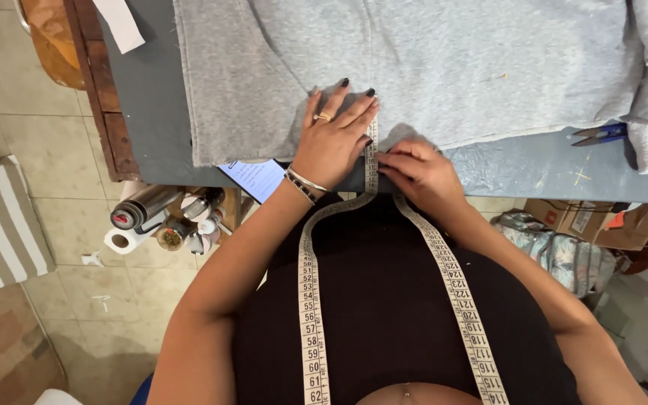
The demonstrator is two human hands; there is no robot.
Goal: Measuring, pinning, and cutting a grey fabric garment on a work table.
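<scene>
On the worktop (151, 112), your left hand (333, 139) lies spread flat on grey fabric (444, 60). At its three o'clock, your right hand (421, 171) pinches the measuring tape (371, 161) against the hem.

centre of frame — left hand (331, 142) flat on grey garment (444, 67) | right hand (421, 174) pinches measuring tape (371, 161) against garment's hem | blue snips (600, 135) at right — on dark table (148, 112) | spray cans (163, 214) lower left

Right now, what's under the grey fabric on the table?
The grey fabric lies on a dark grey table top, which shows beside it. The left hand presses it flat; a tape measure runs along it by the right hand. Anything beneath the fabric's middle is covered.
</scene>
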